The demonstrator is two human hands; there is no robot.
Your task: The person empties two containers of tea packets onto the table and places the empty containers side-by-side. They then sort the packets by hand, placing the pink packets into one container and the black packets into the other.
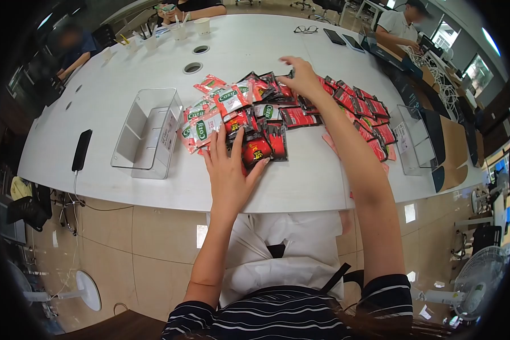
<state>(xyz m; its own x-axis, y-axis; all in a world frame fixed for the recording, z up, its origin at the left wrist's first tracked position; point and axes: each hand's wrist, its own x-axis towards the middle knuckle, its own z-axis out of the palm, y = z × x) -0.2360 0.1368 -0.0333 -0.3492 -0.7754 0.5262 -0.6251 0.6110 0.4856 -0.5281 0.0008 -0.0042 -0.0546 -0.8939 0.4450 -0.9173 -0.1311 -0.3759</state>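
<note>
A heap of small flat sachets covers the middle of the white table (300, 187). Red-and-black sachets (257, 152) lie at its near side, and white-and-red sachets marked "Cozy" (231, 100) at its left. My left hand (229, 170) rests with spread fingers on the near left sachets. At the far side of the heap, my right hand (304, 79) reaches over black-edged sachets, its fingers apart; its palm side is hidden. More red sachets (354, 103) lie in overlapping rows to the right, partly behind my right forearm.
A clear plastic bin (167, 136) stands left of the heap, another clear container (415, 139) to the right beside an open cardboard box (454, 153). A phone (83, 149) with a cable lies far left. Glasses (306, 29), phones and cups are farther back. Other people sit around the table.
</note>
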